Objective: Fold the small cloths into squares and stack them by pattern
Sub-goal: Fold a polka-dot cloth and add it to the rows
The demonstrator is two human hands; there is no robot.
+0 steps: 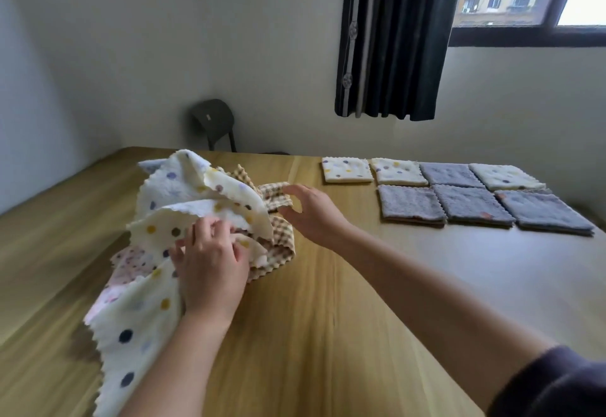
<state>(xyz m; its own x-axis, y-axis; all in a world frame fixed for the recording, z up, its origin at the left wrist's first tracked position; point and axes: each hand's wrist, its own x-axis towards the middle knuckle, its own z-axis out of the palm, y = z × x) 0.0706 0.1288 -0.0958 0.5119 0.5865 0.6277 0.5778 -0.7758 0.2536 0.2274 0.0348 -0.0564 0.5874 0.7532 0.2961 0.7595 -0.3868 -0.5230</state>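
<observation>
Unfolded pile (196, 219) left of folded squares (459, 193)

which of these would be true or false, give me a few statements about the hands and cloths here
1. The left hand grips a dotted cloth in the loose pile. True.
2. All the folded squares are grey. False: three are white with dots, four are grey.
3. The right hand reaches to the checked cloth. True.
4. On the table, the folded squares lie left of the loose pile. False: they lie to its right.
</observation>
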